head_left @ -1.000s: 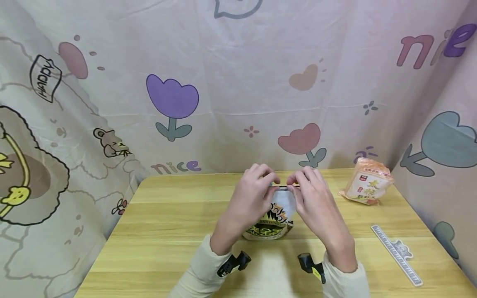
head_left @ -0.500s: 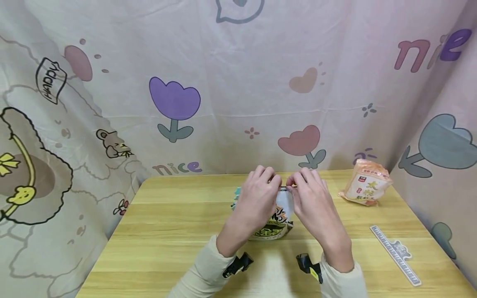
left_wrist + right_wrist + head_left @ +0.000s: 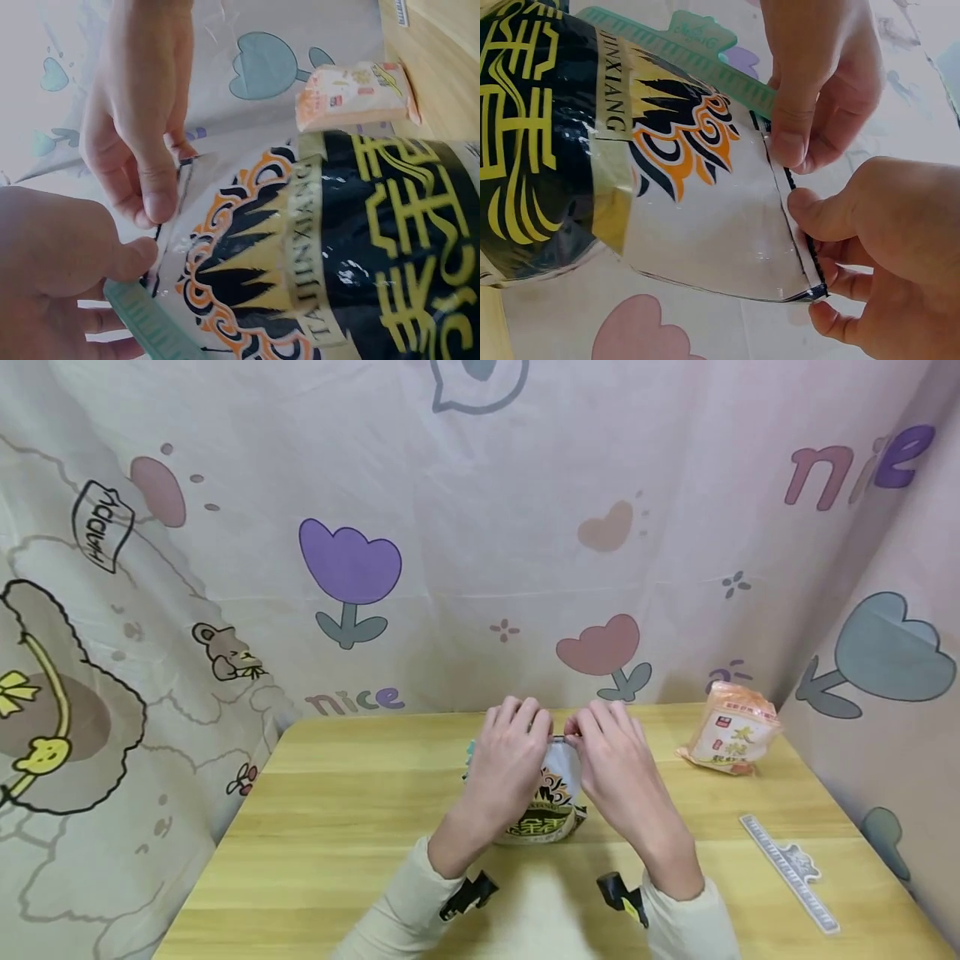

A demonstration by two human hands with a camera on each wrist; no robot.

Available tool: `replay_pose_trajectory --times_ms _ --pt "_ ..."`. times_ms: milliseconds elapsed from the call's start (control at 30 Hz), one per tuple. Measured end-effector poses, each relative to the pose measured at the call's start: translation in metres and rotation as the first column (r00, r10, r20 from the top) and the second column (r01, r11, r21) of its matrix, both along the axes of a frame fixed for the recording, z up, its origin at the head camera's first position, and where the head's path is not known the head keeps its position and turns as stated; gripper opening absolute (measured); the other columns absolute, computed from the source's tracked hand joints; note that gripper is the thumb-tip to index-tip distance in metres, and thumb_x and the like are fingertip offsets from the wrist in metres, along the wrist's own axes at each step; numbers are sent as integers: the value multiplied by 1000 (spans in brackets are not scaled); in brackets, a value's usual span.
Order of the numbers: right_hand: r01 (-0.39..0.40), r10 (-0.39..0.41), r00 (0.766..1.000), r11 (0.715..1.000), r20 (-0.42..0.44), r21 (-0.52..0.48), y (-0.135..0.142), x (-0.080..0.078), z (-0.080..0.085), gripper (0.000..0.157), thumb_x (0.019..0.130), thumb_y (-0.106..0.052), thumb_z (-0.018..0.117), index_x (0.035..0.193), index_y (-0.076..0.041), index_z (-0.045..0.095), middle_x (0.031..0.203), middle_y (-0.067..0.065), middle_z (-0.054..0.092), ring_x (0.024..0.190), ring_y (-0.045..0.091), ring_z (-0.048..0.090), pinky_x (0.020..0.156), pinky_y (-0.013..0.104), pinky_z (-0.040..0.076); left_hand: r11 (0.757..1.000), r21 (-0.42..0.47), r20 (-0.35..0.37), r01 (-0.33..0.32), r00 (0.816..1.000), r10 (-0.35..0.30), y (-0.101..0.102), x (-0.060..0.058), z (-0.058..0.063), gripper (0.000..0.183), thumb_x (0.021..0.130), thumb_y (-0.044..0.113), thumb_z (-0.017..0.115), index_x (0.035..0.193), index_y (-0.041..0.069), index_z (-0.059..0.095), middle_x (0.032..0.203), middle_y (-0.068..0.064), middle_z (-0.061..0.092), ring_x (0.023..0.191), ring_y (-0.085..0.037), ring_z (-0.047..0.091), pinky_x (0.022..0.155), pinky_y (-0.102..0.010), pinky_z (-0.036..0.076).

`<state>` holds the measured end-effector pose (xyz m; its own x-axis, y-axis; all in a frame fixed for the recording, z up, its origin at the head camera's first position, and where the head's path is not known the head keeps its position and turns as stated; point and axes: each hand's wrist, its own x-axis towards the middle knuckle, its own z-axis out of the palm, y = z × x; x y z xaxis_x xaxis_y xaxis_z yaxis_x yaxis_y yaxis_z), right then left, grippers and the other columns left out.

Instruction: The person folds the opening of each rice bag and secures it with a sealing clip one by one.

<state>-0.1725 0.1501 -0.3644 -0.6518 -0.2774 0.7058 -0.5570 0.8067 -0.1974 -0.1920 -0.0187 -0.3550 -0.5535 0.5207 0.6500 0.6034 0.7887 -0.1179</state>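
Observation:
A printed plastic bag (image 3: 551,793) with TAIJINXIANG lettering stands on the table in front of me, its flattened top raised between both hands. My left hand (image 3: 506,760) pinches the dark top edge near the left corner. Against that same hand lies one end of a mint-green ridged strip (image 3: 682,52) with a shaped tab, like a bag clip; it runs beside the bag and is partly hidden by it. With thumb and fingers my right hand (image 3: 615,756) pinches the top edge farther right, its thumb (image 3: 802,206) close to the left thumb (image 3: 139,255).
At the back right of the wooden table (image 3: 360,818) stands an orange-and-white packet (image 3: 731,731). A pale grey strip (image 3: 791,868) with a similar shaped tab lies at the right. Patterned cloth (image 3: 465,527) hangs behind the table and along both sides.
My right hand has shifted slightly left, and the fingertips of both hands are closer together along the bag's top. The green strip has come into sight left of my left hand.

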Motion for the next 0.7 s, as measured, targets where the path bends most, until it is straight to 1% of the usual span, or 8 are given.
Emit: replay_pose_trajectory --times_ms 33,100,167,267,500,567,700 --pt "-3 3 1000 1000 -2 9 -1 -2 2 12 92 1 70 95 -5 60 92 4 53 94 28 48 80 42 39 1000 8 -5 3 1000 -3 -1 -2 0 30 73 -5 79 92 11 62 96 -2 59 96 -23 54 82 -33 46" --pt "-8 8 1000 999 -6 31 -3 -6 6 11 92 -1 70 96 -5 60 92 4 53 91 28 46 79 40 38 999 32 -16 11 1000 -10 -3 -6 0 29 75 -7 78 92 10 61 96 -3 58 96 -24 54 81 -34 47" --pt "-12 12 1000 999 -7 50 -5 -10 9 10 93 -3 70 96 -5 60 92 4 53 90 27 45 78 39 37 998 57 -25 17 1000 -15 -5 -11 -1 25 80 -8 74 92 9 61 95 -4 58 97 -25 55 80 -34 46" --pt "-22 23 1000 997 -5 76 -9 -15 13 9 95 -5 69 96 -6 60 93 4 54 89 28 45 76 38 36 996 89 -24 21 1000 -19 -10 -15 -2 21 85 -7 72 92 8 59 93 -4 58 96 -26 55 79 -34 46" --pt "-54 56 998 994 -14 97 -20 -26 15 6 99 -6 63 95 -6 59 93 4 53 90 27 45 73 37 36 991 130 16 15 1000 -18 -21 -24 -5 11 94 2 70 94 7 60 92 -4 58 95 -26 54 78 -35 45" --pt "-62 64 998 993 -11 102 -22 -30 14 6 100 -7 62 95 -6 59 93 4 52 90 26 45 72 36 36 991 131 20 10 1000 -13 -24 -26 -6 11 95 3 70 94 7 60 91 -4 58 95 -26 55 78 -35 45" --pt "-76 75 997 991 10 112 -28 -39 13 6 102 -8 59 97 -5 59 93 5 52 89 26 44 71 34 35 992 124 55 -1 998 -6 -31 -32 -6 9 96 3 68 95 6 60 92 -5 58 95 -27 54 79 -36 44"
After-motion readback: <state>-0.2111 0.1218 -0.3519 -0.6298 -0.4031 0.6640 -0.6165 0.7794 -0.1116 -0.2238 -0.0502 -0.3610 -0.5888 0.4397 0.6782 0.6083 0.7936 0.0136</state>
